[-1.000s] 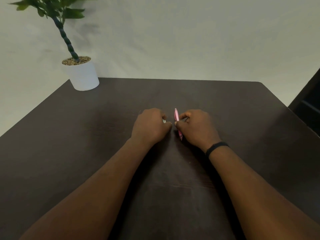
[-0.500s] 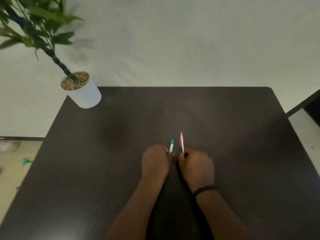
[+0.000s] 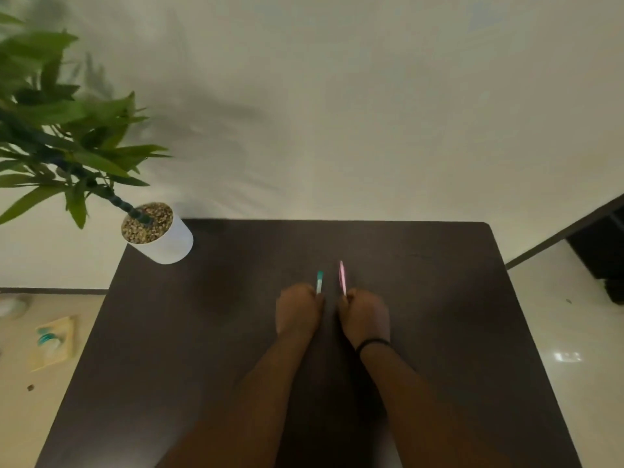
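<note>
Fists meet at lower centre of the frame over the tabletop (image 3: 209,332): left hand (image 3: 297,307) grips a teal pen (image 3: 319,282), right hand (image 3: 364,315) a pink pen (image 3: 342,278).

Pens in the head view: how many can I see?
2. A teal-and-white pen sticks out of the left hand; a pink pen sticks out of the right hand. The fists may hide more.

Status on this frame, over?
Left grip holds teal-tipped pen; right grip holds pink pen. Pens apart, both pointing away. Potted plant far left, out of the way.
</note>
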